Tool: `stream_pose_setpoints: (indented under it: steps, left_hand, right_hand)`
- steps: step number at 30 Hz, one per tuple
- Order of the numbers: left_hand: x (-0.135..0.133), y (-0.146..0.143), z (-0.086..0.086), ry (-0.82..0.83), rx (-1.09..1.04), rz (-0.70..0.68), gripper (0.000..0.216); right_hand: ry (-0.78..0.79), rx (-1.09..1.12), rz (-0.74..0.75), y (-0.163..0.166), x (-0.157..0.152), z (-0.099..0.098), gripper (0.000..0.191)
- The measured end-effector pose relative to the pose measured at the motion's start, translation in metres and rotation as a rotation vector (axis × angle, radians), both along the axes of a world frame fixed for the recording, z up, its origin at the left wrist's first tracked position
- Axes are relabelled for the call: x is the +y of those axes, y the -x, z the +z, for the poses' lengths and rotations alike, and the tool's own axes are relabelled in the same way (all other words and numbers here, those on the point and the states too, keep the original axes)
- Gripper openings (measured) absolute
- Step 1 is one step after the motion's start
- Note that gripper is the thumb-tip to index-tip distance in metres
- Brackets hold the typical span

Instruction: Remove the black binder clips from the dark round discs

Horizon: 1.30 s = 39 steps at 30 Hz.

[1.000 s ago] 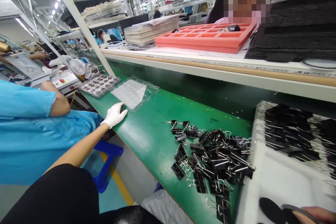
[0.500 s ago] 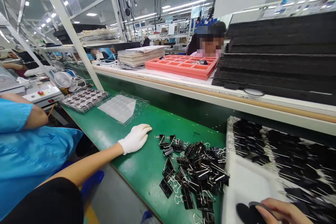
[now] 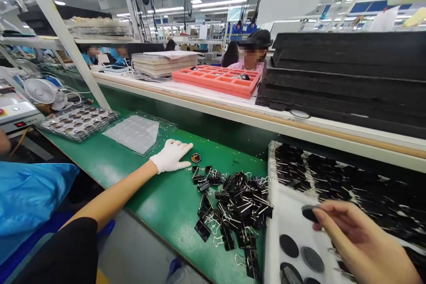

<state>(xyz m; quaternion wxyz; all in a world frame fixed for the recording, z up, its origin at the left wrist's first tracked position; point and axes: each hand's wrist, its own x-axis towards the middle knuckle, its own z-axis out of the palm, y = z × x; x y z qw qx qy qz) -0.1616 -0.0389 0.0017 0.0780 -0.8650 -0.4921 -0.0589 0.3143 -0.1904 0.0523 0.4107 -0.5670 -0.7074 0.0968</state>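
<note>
My left hand (image 3: 171, 156), in a white glove, rests on the green bench with its fingers spread and nothing in them. Just off its fingertips lies a small round disc with an orange and black face (image 3: 196, 158). Bare, my right hand (image 3: 356, 230) pinches a flat black disc (image 3: 309, 213) between thumb and fingers above a white tray (image 3: 271, 239). Several more dark discs (image 3: 289, 246) lie in that tray. Rows of black binder clips (image 3: 296, 164) fill its far and right side. Between my hands is a heap of loose binder clips (image 3: 246, 199).
A clear plastic tray (image 3: 136, 133) and a tray of round pieces (image 3: 81, 120) lie to the left, near a white fan (image 3: 40, 91). The shelf ahead bears a red compartment tray (image 3: 216, 80) and stacked black foam (image 3: 346, 75). A person in blue (image 3: 29, 199) sits at left.
My right hand has risen and moved further into view with the black disc. My left fingers have spread, and the small orange and black disc now shows beside them. The view has turned right.
</note>
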Motion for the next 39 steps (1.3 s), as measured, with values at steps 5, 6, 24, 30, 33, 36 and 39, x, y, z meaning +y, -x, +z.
stream_pose_setpoints:
  steps: [5, 6, 24, 30, 33, 36, 39]
  left_hand:
    - [0.032, -0.048, 0.006, 0.111, 0.107, -0.134, 0.053]
    - [0.039, -0.061, 0.006, 0.148, 0.096, -0.159, 0.051]
    - [0.06, -0.126, -0.023, 0.151, -0.197, -0.156, 0.06]
    - [0.059, -0.126, -0.019, 0.17, -0.196, -0.168, 0.058]
    - [0.057, -0.126, -0.018, 0.189, -0.196, -0.172, 0.058]
    - [0.055, -0.125, -0.018, 0.16, -0.202, -0.177, 0.066]
    - [0.056, -0.125, -0.019, 0.125, -0.185, -0.205, 0.073]
  right_hand:
    - [0.207, 0.227, 0.156, 0.05, 0.056, 0.019, 0.038]
    - [0.252, 0.229, 0.218, 0.063, 0.072, 0.02, 0.035]
    - [-0.016, -0.364, 0.757, 0.118, 0.208, -0.053, 0.015]
    - [-0.015, -0.697, 0.7, 0.12, 0.207, -0.05, 0.024]
    - [0.113, -0.696, 0.713, 0.12, 0.205, -0.04, 0.045]
    - [0.198, -0.557, 0.701, 0.12, 0.201, -0.024, 0.055]
    - [0.327, -0.505, 0.504, 0.124, 0.195, -0.013, 0.051]
